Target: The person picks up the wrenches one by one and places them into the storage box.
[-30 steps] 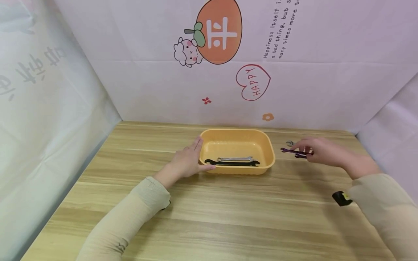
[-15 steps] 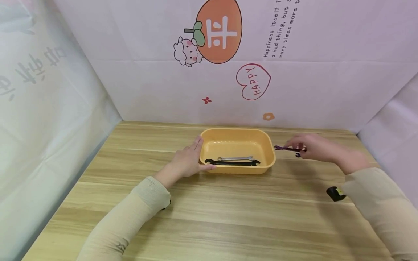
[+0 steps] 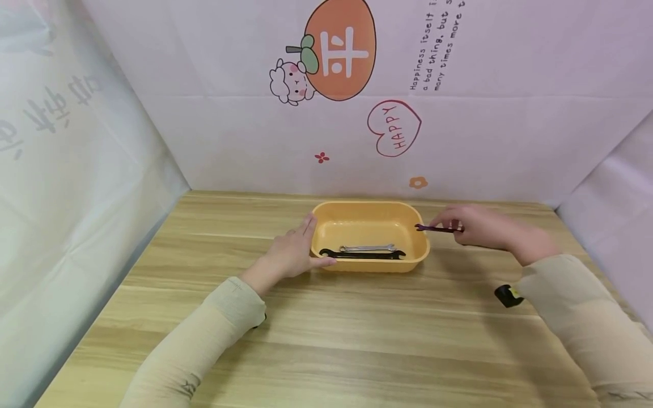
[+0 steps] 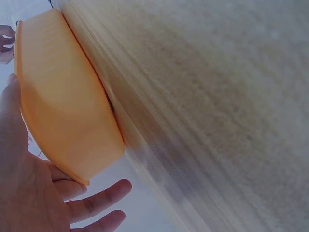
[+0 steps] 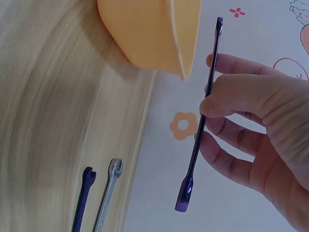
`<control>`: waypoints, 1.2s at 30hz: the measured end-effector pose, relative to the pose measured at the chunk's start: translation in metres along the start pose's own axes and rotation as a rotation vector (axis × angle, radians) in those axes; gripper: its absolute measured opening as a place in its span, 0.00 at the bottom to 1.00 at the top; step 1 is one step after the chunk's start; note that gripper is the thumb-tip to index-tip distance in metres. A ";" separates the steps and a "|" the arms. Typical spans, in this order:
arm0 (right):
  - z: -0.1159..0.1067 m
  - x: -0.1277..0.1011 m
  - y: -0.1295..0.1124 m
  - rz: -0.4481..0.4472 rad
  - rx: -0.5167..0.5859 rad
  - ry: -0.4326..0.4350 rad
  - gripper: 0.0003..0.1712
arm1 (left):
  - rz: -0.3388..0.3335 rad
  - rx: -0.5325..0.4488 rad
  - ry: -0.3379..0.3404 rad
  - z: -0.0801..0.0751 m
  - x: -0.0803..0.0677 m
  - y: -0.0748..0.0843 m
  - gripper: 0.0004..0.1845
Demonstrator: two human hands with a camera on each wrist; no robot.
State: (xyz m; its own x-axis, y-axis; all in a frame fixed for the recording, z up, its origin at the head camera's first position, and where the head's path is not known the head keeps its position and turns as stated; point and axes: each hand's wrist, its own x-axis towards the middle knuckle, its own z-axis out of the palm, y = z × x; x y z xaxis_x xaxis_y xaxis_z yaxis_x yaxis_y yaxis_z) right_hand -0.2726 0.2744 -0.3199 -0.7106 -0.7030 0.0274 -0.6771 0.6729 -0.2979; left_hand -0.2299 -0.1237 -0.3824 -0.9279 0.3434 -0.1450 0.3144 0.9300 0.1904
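Observation:
An orange tray (image 3: pixel 368 204) stands in the middle of the wooden table. Inside it lie a silver wrench (image 3: pixel 367 248) and a black wrench (image 3: pixel 362 255). My left hand (image 3: pixel 301 246) rests with straight fingers against the tray's left end, thumb along its front; the left wrist view shows the palm (image 4: pixel 29 188) beside the tray wall (image 4: pixel 63 96). My right hand (image 3: pixel 466 228) pinches a thin purple wrench (image 3: pixel 436 228), held level, its tip above the tray's right rim. The right wrist view shows this wrench (image 5: pixel 200 121) between thumb and fingers, beside the tray (image 5: pixel 145 38).
On the table right of the tray lie a dark blue wrench (image 5: pixel 83 198) and a silver wrench (image 5: pixel 107 193), hidden behind my right hand in the head view. Pink printed cloth walls close in the table (image 3: pixel 326 340) at the back and both sides.
My right hand has lifted the purple wrench off the table and carried it left, up to the tray's right rim. The left hand and tray have not moved.

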 end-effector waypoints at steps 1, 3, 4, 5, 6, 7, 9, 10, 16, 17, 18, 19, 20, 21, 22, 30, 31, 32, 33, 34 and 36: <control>0.000 0.002 0.000 -0.003 0.000 0.000 0.29 | -0.002 0.000 0.002 0.000 0.000 0.000 0.65; 0.000 0.005 -0.002 -0.001 -0.004 -0.004 0.29 | -0.004 0.000 0.004 0.000 0.000 0.000 0.65; 0.000 0.007 -0.003 0.003 -0.005 -0.008 0.29 | -0.004 0.000 0.005 0.001 0.000 0.000 0.65; 0.000 0.009 -0.005 0.006 -0.005 -0.012 0.29 | -0.004 0.000 0.006 0.001 0.001 0.000 0.65; 0.000 0.010 -0.006 0.009 -0.001 -0.017 0.29 | -0.006 0.000 0.004 0.001 0.001 0.000 0.65; 0.000 0.012 -0.007 0.011 -0.002 -0.020 0.28 | -0.006 0.001 0.003 0.001 0.001 0.000 0.65; 0.000 0.016 -0.010 0.012 0.002 -0.031 0.28 | -0.005 0.002 0.002 0.001 0.001 0.000 0.65; 0.000 0.018 -0.010 0.007 0.003 -0.033 0.27 | -0.003 0.003 0.002 0.001 0.001 -0.001 0.65; 0.001 0.028 -0.013 -0.023 0.006 -0.045 0.26 | 0.003 0.008 0.002 0.001 0.002 -0.001 0.65; 0.001 0.029 -0.014 -0.024 0.007 -0.048 0.26 | 0.003 0.008 0.002 0.000 0.002 -0.001 0.65; 0.001 0.030 -0.015 -0.024 0.009 -0.051 0.26 | 0.003 0.008 0.001 0.000 0.001 -0.001 0.65; 0.002 0.031 -0.015 -0.024 0.010 -0.054 0.26 | 0.003 0.009 -0.001 0.000 0.001 -0.001 0.65; 0.003 0.032 -0.016 -0.025 0.009 -0.056 0.26 | 0.003 0.009 -0.001 0.000 0.001 -0.001 0.65; 0.003 0.033 -0.016 -0.024 0.010 -0.058 0.26 | 0.002 0.009 -0.002 0.000 0.001 -0.001 0.65; 0.004 0.034 -0.017 -0.024 0.011 -0.058 0.26 | 0.003 0.007 -0.002 0.000 0.001 -0.001 0.65; 0.008 0.045 -0.023 -0.048 0.022 -0.053 0.23 | -0.005 -0.002 0.000 0.002 0.001 -0.001 0.65; 0.009 0.047 -0.024 -0.037 0.025 -0.058 0.24 | -0.007 -0.003 -0.001 0.003 0.001 -0.002 0.65; 0.009 0.049 -0.025 -0.028 0.029 -0.064 0.25 | -0.007 -0.003 0.000 0.003 0.001 -0.002 0.65; 0.010 0.051 -0.026 -0.021 0.029 -0.069 0.25 | -0.006 -0.006 0.000 0.002 0.001 -0.002 0.65; 0.010 0.053 -0.028 -0.016 0.034 -0.075 0.26 | -0.004 -0.006 0.001 0.002 0.001 -0.001 0.65; 0.011 0.057 -0.030 -0.019 0.042 -0.083 0.27 | -0.001 -0.008 0.003 0.002 0.001 -0.001 0.65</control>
State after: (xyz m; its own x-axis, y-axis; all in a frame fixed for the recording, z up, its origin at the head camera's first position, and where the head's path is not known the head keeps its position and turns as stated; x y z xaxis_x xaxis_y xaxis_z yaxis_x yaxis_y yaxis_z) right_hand -0.2910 0.2118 -0.3204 -0.6782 -0.7335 -0.0455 -0.6806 0.6502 -0.3376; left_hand -0.2306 -0.1241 -0.3848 -0.9288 0.3425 -0.1417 0.3123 0.9291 0.1981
